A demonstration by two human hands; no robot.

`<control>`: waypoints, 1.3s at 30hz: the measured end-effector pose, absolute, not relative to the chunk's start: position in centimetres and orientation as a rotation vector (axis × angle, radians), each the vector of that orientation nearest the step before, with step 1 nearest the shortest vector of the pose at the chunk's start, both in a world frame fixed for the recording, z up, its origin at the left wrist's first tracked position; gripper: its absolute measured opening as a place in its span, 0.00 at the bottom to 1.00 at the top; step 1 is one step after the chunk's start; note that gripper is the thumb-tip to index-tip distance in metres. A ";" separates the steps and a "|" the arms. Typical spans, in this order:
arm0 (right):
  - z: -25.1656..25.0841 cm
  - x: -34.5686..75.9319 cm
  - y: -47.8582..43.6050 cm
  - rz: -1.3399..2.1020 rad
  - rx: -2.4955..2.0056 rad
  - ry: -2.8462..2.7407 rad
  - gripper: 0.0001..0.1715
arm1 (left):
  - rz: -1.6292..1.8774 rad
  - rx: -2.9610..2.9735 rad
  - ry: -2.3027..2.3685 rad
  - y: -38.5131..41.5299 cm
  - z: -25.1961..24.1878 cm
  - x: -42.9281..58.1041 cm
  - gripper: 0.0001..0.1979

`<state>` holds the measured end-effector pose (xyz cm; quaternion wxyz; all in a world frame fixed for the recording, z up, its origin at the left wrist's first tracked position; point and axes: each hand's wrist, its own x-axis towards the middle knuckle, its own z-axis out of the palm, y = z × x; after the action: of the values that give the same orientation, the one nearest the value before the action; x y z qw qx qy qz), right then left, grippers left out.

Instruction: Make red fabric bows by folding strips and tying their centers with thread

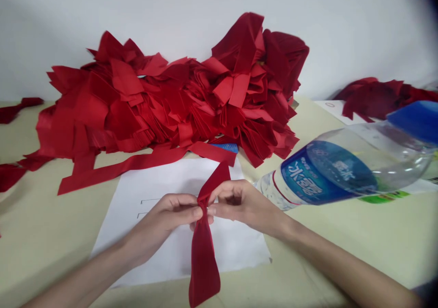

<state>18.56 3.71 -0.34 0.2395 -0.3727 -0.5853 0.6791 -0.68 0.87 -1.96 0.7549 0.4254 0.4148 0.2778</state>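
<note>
A dark red velvet ribbon (204,258) is pinched together at its middle, its broad lower end hanging toward me and its upper end slanting up to the right. From the left, my left hand (176,211) grips the gathered spot between thumb and fingers. My right hand (236,203) meets it from the other side, thumb and forefinger closed at the same gathers. Something small and pale shows at the right fingertips, too small to name. Beneath both hands lies a white paper sheet (143,248) with printed lines.
A big heap of cut red ribbon strips (164,102) leans along the white wall. One long strip (126,164) overlaps the sheet's far edge. A clear bottle with a blue label (328,171) stands close by my right forearm. More red pieces (379,96) lie at the far right.
</note>
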 end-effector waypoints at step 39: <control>-0.2 17.9 2.7 1.587 -1.152 -1.674 0.09 | 0.769 0.822 1.073 -0.1 -1.3 0.1 0.06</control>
<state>17.89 2.75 -0.16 0.2779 -0.4293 -0.6236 0.5913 0.11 -0.11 -1.33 0.7125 0.3710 0.4840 0.3471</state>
